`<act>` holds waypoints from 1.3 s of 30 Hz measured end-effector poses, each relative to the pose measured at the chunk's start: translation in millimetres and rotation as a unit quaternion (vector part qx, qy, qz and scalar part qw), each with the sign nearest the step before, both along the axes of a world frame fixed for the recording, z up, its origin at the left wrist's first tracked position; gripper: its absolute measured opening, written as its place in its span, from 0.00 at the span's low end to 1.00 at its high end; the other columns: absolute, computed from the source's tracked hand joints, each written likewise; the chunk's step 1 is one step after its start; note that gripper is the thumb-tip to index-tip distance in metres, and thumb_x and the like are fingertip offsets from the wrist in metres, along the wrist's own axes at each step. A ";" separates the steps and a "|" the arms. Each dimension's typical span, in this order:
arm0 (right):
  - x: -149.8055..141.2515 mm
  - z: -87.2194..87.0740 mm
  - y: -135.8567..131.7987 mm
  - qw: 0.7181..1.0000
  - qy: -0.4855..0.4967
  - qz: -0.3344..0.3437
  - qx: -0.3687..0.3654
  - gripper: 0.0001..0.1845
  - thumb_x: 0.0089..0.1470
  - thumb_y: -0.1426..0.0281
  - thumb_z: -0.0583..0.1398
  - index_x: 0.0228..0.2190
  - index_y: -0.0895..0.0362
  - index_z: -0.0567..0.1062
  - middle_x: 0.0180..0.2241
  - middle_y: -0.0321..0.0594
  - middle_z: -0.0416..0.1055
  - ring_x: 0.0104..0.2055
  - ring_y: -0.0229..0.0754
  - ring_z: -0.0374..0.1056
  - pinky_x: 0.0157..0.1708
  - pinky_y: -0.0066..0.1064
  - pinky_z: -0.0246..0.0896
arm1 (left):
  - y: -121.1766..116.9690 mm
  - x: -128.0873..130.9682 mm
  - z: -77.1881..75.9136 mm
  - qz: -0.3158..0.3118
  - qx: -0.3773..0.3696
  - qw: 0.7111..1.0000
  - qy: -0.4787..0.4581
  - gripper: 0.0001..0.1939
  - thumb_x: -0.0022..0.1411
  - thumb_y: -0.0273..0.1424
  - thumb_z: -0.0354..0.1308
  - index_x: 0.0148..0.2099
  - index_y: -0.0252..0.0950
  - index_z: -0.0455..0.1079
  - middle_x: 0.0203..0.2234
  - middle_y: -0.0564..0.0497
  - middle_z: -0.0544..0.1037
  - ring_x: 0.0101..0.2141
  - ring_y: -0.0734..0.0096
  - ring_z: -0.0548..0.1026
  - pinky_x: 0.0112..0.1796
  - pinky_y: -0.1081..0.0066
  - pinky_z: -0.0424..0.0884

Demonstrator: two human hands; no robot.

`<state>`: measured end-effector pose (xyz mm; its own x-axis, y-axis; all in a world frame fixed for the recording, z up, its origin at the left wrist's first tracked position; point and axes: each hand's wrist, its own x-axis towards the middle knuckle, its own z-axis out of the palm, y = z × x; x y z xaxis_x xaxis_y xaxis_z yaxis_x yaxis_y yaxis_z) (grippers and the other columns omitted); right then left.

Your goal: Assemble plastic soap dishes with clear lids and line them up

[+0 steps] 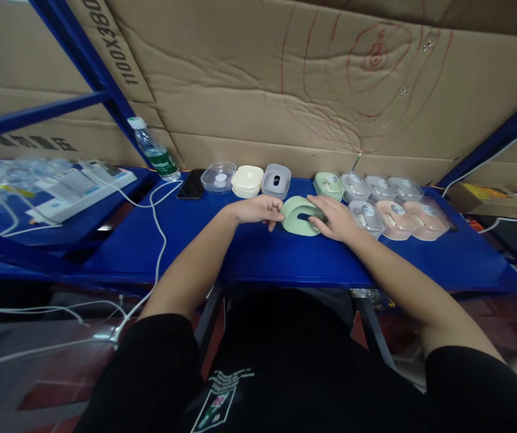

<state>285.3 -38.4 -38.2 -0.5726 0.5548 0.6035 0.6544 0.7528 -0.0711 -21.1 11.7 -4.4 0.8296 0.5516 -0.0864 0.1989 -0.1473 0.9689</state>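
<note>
A pale green soap-dish-like tray point(300, 216) with an oval hole lies on the blue shelf point(285, 258), directly in front of me. My left hand point(258, 210) curls its fingers against the tray's left edge. My right hand point(334, 218) rests on its right side, fingers bent over the rim. Both hands grip it together. It looks like two green parts stacked, but I cannot tell for sure.
Behind stand a clear lid point(218, 176), a cream tray stack point(247, 180), a grey tray point(276, 180), a green boxed set point(329, 185) and several clear-lidded sets, some pink point(396, 219). A black phone point(190, 184), water bottle point(154, 150) and white cables point(159, 240) lie left.
</note>
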 end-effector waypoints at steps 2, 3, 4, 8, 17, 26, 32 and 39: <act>0.1 0.4 0.5 1.000 0.010 -0.008 0.009 0.34 0.73 0.53 0.54 0.74 0.50 0.62 0.65 0.51 0.76 0.65 0.64 0.73 0.64 0.63 0.72 | 2.0 -0.9 -0.7 0.020 0.010 1.000 -0.017 0.18 0.62 0.42 0.74 0.39 0.36 0.72 0.22 0.52 0.79 0.22 0.74 0.75 0.25 0.75 0.58; 0.2 0.5 1.0 1.000 0.016 -0.016 0.016 0.36 0.73 0.53 0.55 0.75 0.50 0.60 0.67 0.51 0.73 0.68 0.65 0.71 0.66 0.64 0.69 | 3.3 -1.3 -1.0 0.038 0.017 0.999 -0.033 0.18 0.62 0.42 0.74 0.38 0.36 0.72 0.21 0.52 0.79 0.22 0.76 0.74 0.25 0.75 0.58; 0.5 0.5 1.8 0.999 0.022 -0.029 0.024 0.38 0.72 0.53 0.56 0.76 0.50 0.57 0.70 0.52 0.69 0.71 0.66 0.67 0.68 0.66 0.66 | 4.8 -1.6 -1.3 0.063 0.023 0.996 -0.053 0.18 0.62 0.42 0.74 0.38 0.37 0.71 0.20 0.52 0.78 0.20 0.77 0.72 0.25 0.75 0.58; 2.3 -1.3 5.6 0.996 0.036 -0.071 0.049 0.46 0.70 0.52 0.58 0.79 0.48 0.47 0.78 0.51 0.54 0.78 0.68 0.54 0.73 0.69 0.56 | 12.0 0.6 -1.0 0.219 0.034 0.962 -0.157 0.21 0.61 0.41 0.76 0.35 0.38 0.67 0.18 0.58 0.72 0.17 0.80 0.68 0.22 0.75 0.54; 1.8 -7.6 11.6 0.999 0.000 -0.033 0.031 0.48 0.70 0.52 0.59 0.79 0.46 0.44 0.81 0.48 0.46 0.80 0.66 0.51 0.74 0.68 0.55 | 21.5 19.1 -11.0 0.426 -0.031 0.890 -0.160 0.16 0.68 0.38 0.71 0.36 0.36 0.70 0.21 0.56 0.75 0.17 0.81 0.69 0.18 0.77 0.52; 5.4 -10.0 14.9 0.998 0.012 -0.045 0.048 0.56 0.67 0.46 0.60 0.80 0.47 0.36 0.81 0.50 0.46 0.80 0.67 0.49 0.75 0.68 0.52 | 18.0 3.4 -5.4 0.280 -0.007 0.938 -0.206 0.25 0.54 0.47 0.80 0.36 0.35 0.73 0.23 0.55 0.76 0.17 0.82 0.68 0.18 0.77 0.51; 4.4 -6.1 12.0 0.999 -0.033 0.004 -0.017 0.61 0.60 0.39 0.65 0.79 0.50 0.46 0.79 0.55 0.50 0.79 0.70 0.52 0.73 0.69 0.54 | 5.7 -1.1 -6.6 0.014 -0.039 0.997 -0.069 0.29 0.49 0.54 0.80 0.35 0.35 0.76 0.21 0.52 0.76 0.19 0.77 0.72 0.20 0.77 0.54; 6.7 -8.4 12.4 0.992 -0.084 0.013 -0.098 0.41 0.62 0.45 0.66 0.70 0.47 0.70 0.76 0.49 0.60 0.73 0.66 0.63 0.69 0.63 0.64 | 16.7 -9.4 -8.9 0.056 0.041 0.994 0.083 0.19 0.56 0.48 0.77 0.33 0.37 0.80 0.25 0.49 0.80 0.20 0.74 0.73 0.23 0.73 0.62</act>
<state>292.0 -26.0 -46.6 -0.6712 0.6358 0.3811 0.6502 0.7519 -0.1093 -30.5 28.4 -13.4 0.7403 0.6511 -0.1674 0.3744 -0.1924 0.9071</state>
